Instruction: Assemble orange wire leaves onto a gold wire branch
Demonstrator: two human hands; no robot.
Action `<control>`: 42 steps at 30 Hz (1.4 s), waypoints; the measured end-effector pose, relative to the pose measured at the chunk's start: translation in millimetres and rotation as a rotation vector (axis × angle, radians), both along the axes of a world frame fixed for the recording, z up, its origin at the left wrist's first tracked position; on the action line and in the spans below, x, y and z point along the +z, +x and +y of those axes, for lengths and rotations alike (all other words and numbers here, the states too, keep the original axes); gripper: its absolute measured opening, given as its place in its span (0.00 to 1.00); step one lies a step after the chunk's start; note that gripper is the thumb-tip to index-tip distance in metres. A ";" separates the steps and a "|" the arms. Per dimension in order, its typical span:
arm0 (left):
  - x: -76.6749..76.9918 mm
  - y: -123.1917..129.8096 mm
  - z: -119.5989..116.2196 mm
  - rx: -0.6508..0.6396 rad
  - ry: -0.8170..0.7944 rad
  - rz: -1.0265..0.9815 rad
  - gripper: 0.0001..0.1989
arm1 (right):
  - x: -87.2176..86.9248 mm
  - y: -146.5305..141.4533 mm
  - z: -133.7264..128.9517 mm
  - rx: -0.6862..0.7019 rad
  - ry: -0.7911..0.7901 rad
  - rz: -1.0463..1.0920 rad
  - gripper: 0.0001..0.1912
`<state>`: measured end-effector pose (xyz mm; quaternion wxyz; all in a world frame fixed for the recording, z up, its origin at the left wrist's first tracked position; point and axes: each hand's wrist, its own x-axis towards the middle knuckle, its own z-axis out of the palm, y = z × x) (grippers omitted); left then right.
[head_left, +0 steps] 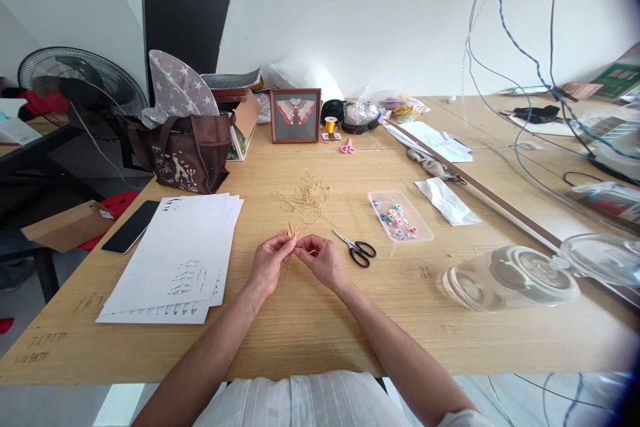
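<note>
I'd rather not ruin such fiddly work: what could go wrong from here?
The loose gold strands lie tangled just beyond the left hand, so they might snag. The scissors lie with their tips towards the right hand, which could get pricked. The bead tray looks open, so a knock might spill it.

"What sort of place are we seeing?"

"It's looking like a craft workroom. Gold strands [309, 199] are lying just beyond the fingers [277, 242], and black-handled scissors [358, 251] are resting to their right."

"What else is suggesting that?"

"Farther right of the fingers, a tray [423, 232] is holding beads [396, 220]. Sheets with drawings [155, 253] are lying to their left, and a yellow spool [330, 125] is standing well beyond them."
</note>
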<state>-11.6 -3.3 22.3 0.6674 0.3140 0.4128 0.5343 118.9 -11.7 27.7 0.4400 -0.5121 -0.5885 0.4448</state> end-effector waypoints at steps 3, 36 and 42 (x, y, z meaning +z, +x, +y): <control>-1.8 0.5 0.2 0.016 0.004 0.059 0.11 | 2.7 -1.3 -2.4 -0.042 0.059 -0.108 0.06; -3.6 4.7 -3.3 -0.088 0.065 0.120 0.12 | 0.8 8.1 6.8 0.078 -0.087 0.277 0.15; -1.1 4.7 -3.8 -0.099 0.194 0.289 0.11 | -1.4 8.3 7.3 0.024 -0.126 0.322 0.13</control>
